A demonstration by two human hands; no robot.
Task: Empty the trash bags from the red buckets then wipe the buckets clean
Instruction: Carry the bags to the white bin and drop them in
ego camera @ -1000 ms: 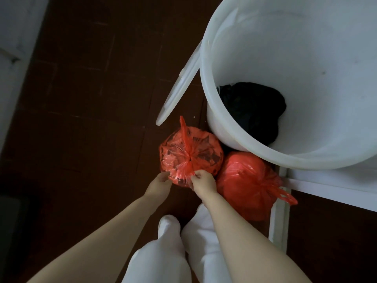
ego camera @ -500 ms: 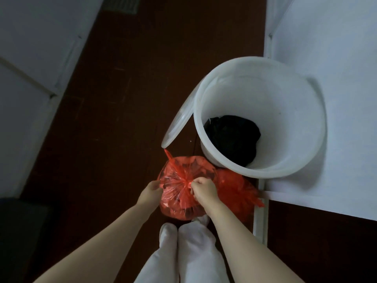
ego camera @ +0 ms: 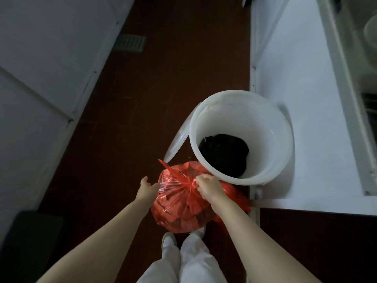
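A tied red trash bag (ego camera: 179, 203) hangs in front of me, above my feet. My right hand (ego camera: 208, 185) grips its knotted top. My left hand (ego camera: 147, 188) touches the bag's left side with fingers loosely spread. A second red bag (ego camera: 236, 196) shows partly behind my right wrist, on the floor beside a large white bin (ego camera: 240, 137). The bin holds a black bag (ego camera: 224, 155) at its bottom. No red bucket is in sight.
The bin's white lid (ego camera: 177, 139) leans against its left side. A white cabinet (ego camera: 302, 119) runs along the right, a white wall (ego camera: 40, 68) along the left. Dark red floor (ego camera: 163, 78) stretches ahead. A dark object (ego camera: 30, 231) sits at lower left.
I have stood up and the view has pulled back from the bin. The red bag has risen off the floor in my right hand's grip; my left hand shifted to its side.
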